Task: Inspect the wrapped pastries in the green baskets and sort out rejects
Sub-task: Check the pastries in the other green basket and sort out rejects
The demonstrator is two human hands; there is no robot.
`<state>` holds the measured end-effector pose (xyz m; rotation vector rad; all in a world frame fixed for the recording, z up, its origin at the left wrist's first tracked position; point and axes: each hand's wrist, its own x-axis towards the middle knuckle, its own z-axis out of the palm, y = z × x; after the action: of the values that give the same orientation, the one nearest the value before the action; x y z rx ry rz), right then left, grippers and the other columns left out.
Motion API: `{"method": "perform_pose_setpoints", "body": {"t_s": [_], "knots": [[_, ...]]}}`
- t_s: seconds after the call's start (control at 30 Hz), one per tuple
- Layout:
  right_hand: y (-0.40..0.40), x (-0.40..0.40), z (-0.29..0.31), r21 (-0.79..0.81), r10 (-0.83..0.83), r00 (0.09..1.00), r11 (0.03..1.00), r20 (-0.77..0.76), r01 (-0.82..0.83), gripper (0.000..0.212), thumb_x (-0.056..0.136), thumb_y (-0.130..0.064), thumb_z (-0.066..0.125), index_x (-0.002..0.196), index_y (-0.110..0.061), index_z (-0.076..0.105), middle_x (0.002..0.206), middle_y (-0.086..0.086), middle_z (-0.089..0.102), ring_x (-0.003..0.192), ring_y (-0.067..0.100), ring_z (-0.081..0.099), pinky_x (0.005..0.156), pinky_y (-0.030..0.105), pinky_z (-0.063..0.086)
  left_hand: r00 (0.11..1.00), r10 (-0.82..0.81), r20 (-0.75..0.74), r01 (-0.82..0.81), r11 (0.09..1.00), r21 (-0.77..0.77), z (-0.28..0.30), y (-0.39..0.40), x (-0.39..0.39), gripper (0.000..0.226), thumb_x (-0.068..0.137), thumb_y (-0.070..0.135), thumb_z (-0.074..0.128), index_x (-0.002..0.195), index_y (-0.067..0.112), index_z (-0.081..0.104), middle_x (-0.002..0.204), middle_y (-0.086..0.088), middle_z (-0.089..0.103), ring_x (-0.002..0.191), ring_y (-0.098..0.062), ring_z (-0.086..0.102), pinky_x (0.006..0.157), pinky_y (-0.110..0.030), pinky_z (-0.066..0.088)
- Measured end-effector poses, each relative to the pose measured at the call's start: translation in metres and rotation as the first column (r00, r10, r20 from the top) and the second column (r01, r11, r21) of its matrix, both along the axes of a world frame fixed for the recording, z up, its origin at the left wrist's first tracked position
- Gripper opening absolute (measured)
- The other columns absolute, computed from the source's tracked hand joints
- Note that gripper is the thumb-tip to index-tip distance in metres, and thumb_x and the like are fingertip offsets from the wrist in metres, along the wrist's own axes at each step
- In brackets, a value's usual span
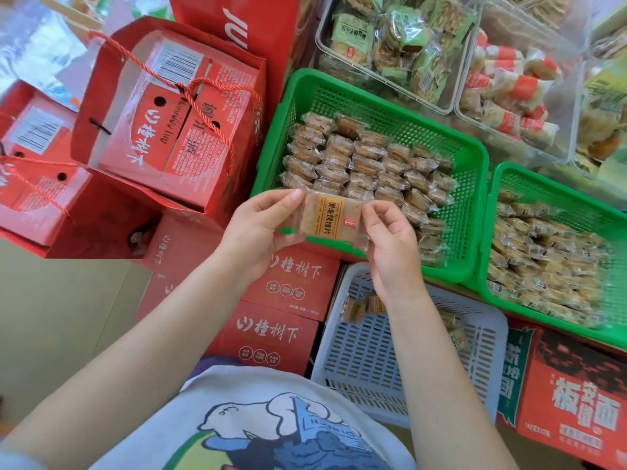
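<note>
Green baskets: left one (369, 93) at 12 o'clock holds rows of wrapped pastries, right one (556, 184) at 3 o'clock is cut off by frame edge. Grey basket (407, 364) at 6 holds few packs, partly hidden by my arm. Held pastry (327, 217) centre, long axis 12–6, label up; left hand (261, 222) and right hand (390, 242) pinch its wrapper ends.

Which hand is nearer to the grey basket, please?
Right. The right hand is directly above the grey basket's far edge; the left hand is over red boxes beside it.
</note>
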<state>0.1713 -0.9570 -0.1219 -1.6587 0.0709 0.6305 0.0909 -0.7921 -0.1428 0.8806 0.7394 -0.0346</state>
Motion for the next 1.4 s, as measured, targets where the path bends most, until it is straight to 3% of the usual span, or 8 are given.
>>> {"method": "perform_pose_setpoints", "body": {"t_s": [0.27, 0.5, 0.73, 0.9, 1.13, 1.2, 1.3, 1.4], "knots": [[-0.01, -0.007, -0.005, -0.337, 0.011, 0.9, 0.929, 0.435, 0.151, 0.013, 0.101, -0.022, 0.055, 0.091, -0.017, 0.062, 0.085, 0.001, 0.065, 0.078, 0.014, 0.06, 0.07, 0.032, 0.05, 0.999, 0.029, -0.023, -0.023, 0.973, 0.23, -0.001, -0.007, -0.003, 0.014, 0.093, 0.017, 0.07, 0.09, 0.003, 0.07, 0.1, -0.015, 0.074, 0.097, -0.028, 0.072, 0.084, -0.045, 0.06], [-0.008, -0.002, 0.009, -0.198, -0.207, 0.973, 0.954, 0.107, 0.225, 0.025, 0.106, -0.02, 0.044, 0.085, -0.022, 0.059, 0.072, -0.008, 0.064, 0.061, 0.007, 0.056, 0.05, 0.021, 0.042, 0.962, -0.188, 0.196, 0.183, 0.982, 0.046, 0.015, -0.012, -0.002, 0.015, 0.101, 0.012, 0.054, 0.088, 0.009, 0.061, 0.099, -0.024, 0.052, 0.082, -0.029, 0.058, 0.067, -0.026, 0.058], [-0.009, 0.003, 0.016, 0.034, -0.237, 0.967, 0.97, -0.094, 0.241, 0.022, 0.106, -0.017, 0.045, 0.088, -0.015, 0.057, 0.072, 0.006, 0.062, 0.04, 0.006, 0.043, 0.037, 0.019, 0.026, 0.982, -0.138, 0.133, 0.135, 0.99, 0.028, 0.014, -0.019, -0.003, 0.011, 0.105, 0.012, 0.047, 0.096, 0.01, 0.053, 0.088, -0.014, 0.063, 0.064, -0.018, 0.066, 0.057, -0.025, 0.056], [-0.007, 0.007, 0.009, 0.036, -0.308, 0.949, 0.95, -0.063, 0.311, 0.023, 0.106, -0.017, 0.045, 0.086, -0.014, 0.056, 0.066, 0.004, 0.059, 0.038, 0.006, 0.039, 0.037, 0.02, 0.025, 0.994, -0.095, 0.055, 0.093, 0.995, 0.032, 0.012, -0.031, 0.001, 0.003, 0.102, 0.013, 0.055, 0.103, 0.014, 0.053, 0.079, -0.007, 0.067, 0.057, -0.019, 0.067, 0.056, -0.028, 0.058], [-0.012, 0.021, 0.008, 0.034, -0.231, 0.973, 0.972, -0.003, 0.231, 0.024, 0.1, -0.032, 0.057, 0.094, -0.01, 0.063, 0.071, 0.008, 0.062, 0.041, 0.012, 0.038, 0.036, 0.023, 0.031, 0.98, -0.148, 0.133, 0.151, 0.988, -0.016, 0.005, -0.029, 0.002, 0.031, 0.091, -0.005, 0.064, 0.116, 0.011, 0.056, 0.078, -0.004, 0.064, 0.066, -0.016, 0.064, 0.064, -0.023, 0.055], [-0.016, 0.023, 0.008, 0.035, -0.077, 0.995, 0.996, -0.061, 0.079, 0.04, 0.089, -0.043, 0.063, 0.102, -0.005, 0.067, 0.082, 0.011, 0.067, 0.043, 0.012, 0.037, 0.039, 0.025, 0.036, 0.979, -0.165, 0.121, 0.16, 0.986, 0.052, -0.002, -0.024, 0.003, 0.034, 0.093, -0.005, 0.061, 0.123, 0.01, 0.058, 0.08, -0.004, 0.063, 0.065, -0.014, 0.059, 0.062, -0.021, 0.051], [-0.017, 0.026, 0.003, -0.092, 0.03, 0.998, 0.995, -0.053, -0.035, 0.026, 0.086, -0.028, 0.075, 0.105, -0.011, 0.07, 0.099, 0.008, 0.072, 0.069, 0.018, 0.064, 0.056, 0.028, 0.052, 0.981, -0.194, 0.009, 0.185, 0.949, 0.255, -0.014, -0.018, 0.007, 0.034, 0.096, -0.005, 0.056, 0.118, 0.018, 0.069, 0.075, 0.001, 0.062, 0.063, -0.012, 0.056, 0.062, -0.022, 0.049], [-0.017, 0.035, -0.007, -0.148, -0.01, 1.0, 0.989, -0.001, 0.009, 0.046, 0.085, -0.025, 0.078, 0.124, -0.007, 0.061, 0.111, 0.002, 0.065, 0.095, 0.014, 0.068, 0.077, 0.033, 0.058, 0.969, -0.173, -0.177, 0.247, 0.702, 0.668, -0.033, -0.005, 0.008, 0.034, 0.097, 0.001, 0.049, 0.106, 0.02, 0.076, 0.083, -0.003, 0.067, 0.067, -0.018, 0.06, 0.065, -0.032, 0.051]]}}
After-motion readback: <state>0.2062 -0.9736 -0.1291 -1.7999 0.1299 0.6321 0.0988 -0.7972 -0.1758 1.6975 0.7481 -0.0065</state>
